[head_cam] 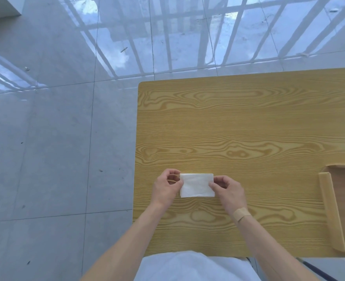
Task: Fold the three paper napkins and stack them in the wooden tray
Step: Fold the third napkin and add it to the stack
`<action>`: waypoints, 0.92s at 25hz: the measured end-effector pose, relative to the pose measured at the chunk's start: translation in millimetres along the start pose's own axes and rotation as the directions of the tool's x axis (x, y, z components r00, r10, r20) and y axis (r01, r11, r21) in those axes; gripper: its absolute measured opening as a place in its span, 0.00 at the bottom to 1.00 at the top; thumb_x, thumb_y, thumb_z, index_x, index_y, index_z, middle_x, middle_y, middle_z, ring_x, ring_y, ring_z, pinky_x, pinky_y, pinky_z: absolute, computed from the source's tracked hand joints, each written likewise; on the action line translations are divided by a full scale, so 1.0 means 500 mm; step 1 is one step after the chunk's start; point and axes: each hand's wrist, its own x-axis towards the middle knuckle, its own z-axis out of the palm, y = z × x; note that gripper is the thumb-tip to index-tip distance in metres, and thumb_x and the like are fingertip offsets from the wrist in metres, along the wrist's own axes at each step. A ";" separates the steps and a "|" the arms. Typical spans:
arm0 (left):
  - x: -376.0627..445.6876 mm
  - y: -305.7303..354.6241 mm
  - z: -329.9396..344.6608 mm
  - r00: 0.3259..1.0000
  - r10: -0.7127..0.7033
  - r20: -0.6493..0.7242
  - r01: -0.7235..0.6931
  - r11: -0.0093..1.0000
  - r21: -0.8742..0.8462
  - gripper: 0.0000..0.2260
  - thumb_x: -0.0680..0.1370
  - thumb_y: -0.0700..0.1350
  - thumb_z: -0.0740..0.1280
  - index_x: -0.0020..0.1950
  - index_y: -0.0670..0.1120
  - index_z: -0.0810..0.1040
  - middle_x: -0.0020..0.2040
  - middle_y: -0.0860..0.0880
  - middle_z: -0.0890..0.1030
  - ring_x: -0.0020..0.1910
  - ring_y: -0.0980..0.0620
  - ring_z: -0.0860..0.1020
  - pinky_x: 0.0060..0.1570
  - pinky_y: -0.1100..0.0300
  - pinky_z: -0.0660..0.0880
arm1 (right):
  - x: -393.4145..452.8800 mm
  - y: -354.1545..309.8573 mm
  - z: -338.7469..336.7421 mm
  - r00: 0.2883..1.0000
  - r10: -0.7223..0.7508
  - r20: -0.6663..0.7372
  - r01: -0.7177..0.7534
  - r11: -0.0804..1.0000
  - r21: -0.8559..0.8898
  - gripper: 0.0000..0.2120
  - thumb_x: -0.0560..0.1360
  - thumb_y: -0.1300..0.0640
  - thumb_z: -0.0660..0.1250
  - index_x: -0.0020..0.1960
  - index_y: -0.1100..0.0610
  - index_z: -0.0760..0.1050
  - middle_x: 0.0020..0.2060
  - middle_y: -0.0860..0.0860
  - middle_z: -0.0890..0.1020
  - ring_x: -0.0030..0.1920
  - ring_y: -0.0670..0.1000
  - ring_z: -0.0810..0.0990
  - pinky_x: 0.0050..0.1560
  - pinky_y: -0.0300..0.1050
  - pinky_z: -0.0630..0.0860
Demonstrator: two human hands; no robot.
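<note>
A white paper napkin (196, 185), folded into a small rectangle, lies flat on the wooden table (248, 122) near its front left. My left hand (166, 188) pinches the napkin's left edge between thumb and fingers. My right hand (227, 190) pinches its right edge. At the right edge of the view sits the wooden tray (329, 207), cut off by the frame; the part of its floor that shows holds nothing. No other napkin is in sight.
The table's left edge runs just left of my left hand, with grey floor tiles (56, 159) beyond it. A bandage (241, 213) is stuck on my right wrist. My white shirt (196, 268) fills the bottom of the view.
</note>
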 end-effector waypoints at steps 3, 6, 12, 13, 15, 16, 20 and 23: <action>0.001 0.000 0.005 1.000 0.005 -0.005 -0.005 1.000 0.029 0.11 0.73 0.42 0.74 0.47 0.57 0.79 0.42 0.55 0.82 0.38 0.61 0.79 0.37 0.67 0.76 | 0.002 -0.005 0.000 1.000 0.006 -0.025 -0.008 0.996 -0.085 0.04 0.70 0.51 0.75 0.41 0.48 0.81 0.36 0.45 0.85 0.40 0.44 0.82 0.44 0.43 0.78; 0.000 -0.004 0.006 0.999 0.048 -0.015 -0.046 0.995 0.090 0.10 0.73 0.41 0.73 0.48 0.56 0.79 0.43 0.56 0.82 0.39 0.62 0.79 0.38 0.71 0.75 | 0.002 -0.008 0.004 0.999 0.009 -0.037 -0.014 0.992 -0.126 0.05 0.69 0.51 0.75 0.40 0.48 0.80 0.35 0.44 0.84 0.39 0.45 0.82 0.42 0.42 0.77; 0.001 -0.002 0.008 0.994 0.106 -0.039 -0.099 0.984 0.148 0.09 0.74 0.41 0.72 0.50 0.53 0.79 0.45 0.55 0.81 0.42 0.59 0.80 0.40 0.70 0.76 | -0.005 -0.018 0.008 0.999 0.002 -0.038 -0.010 0.976 -0.218 0.05 0.69 0.51 0.74 0.39 0.49 0.79 0.34 0.44 0.83 0.38 0.46 0.81 0.44 0.46 0.76; 0.001 -0.002 0.008 0.993 0.112 -0.037 -0.105 0.981 0.163 0.09 0.75 0.41 0.72 0.51 0.53 0.79 0.45 0.55 0.81 0.42 0.59 0.80 0.40 0.70 0.76 | -0.005 -0.018 0.008 0.999 0.005 -0.039 -0.014 0.975 -0.220 0.05 0.69 0.50 0.74 0.39 0.49 0.79 0.34 0.44 0.83 0.38 0.46 0.81 0.43 0.46 0.76; 0.001 -0.002 0.008 0.992 0.122 -0.032 -0.115 0.977 0.178 0.09 0.75 0.41 0.72 0.51 0.53 0.79 0.45 0.55 0.80 0.42 0.59 0.80 0.40 0.69 0.76 | -0.005 -0.019 0.005 0.999 0.008 -0.043 -0.017 0.976 -0.219 0.05 0.69 0.50 0.74 0.38 0.48 0.79 0.33 0.44 0.83 0.38 0.45 0.81 0.41 0.45 0.76; 0.001 -0.003 0.008 0.991 0.127 -0.029 -0.120 0.976 0.181 0.09 0.74 0.41 0.73 0.51 0.52 0.79 0.45 0.54 0.80 0.42 0.59 0.80 0.41 0.69 0.77 | -0.004 -0.021 0.003 0.999 0.008 -0.044 -0.018 0.975 -0.220 0.05 0.69 0.50 0.74 0.38 0.48 0.79 0.33 0.44 0.83 0.37 0.45 0.80 0.41 0.45 0.75; -0.001 -0.001 0.010 0.991 0.133 -0.025 -0.126 0.972 0.197 0.09 0.75 0.41 0.73 0.52 0.52 0.79 0.45 0.54 0.80 0.42 0.58 0.80 0.42 0.67 0.78 | -0.001 -0.022 0.000 0.999 0.005 -0.038 -0.014 0.973 -0.229 0.05 0.69 0.50 0.74 0.38 0.48 0.79 0.33 0.44 0.83 0.37 0.44 0.80 0.40 0.44 0.75; -0.002 0.001 0.011 0.989 0.146 -0.022 -0.137 0.966 0.221 0.09 0.75 0.41 0.73 0.52 0.51 0.79 0.45 0.54 0.80 0.42 0.58 0.80 0.43 0.65 0.79 | -0.001 -0.020 0.001 0.999 -0.001 -0.042 -0.009 0.972 -0.236 0.06 0.69 0.49 0.74 0.38 0.48 0.79 0.33 0.44 0.83 0.37 0.45 0.80 0.41 0.46 0.76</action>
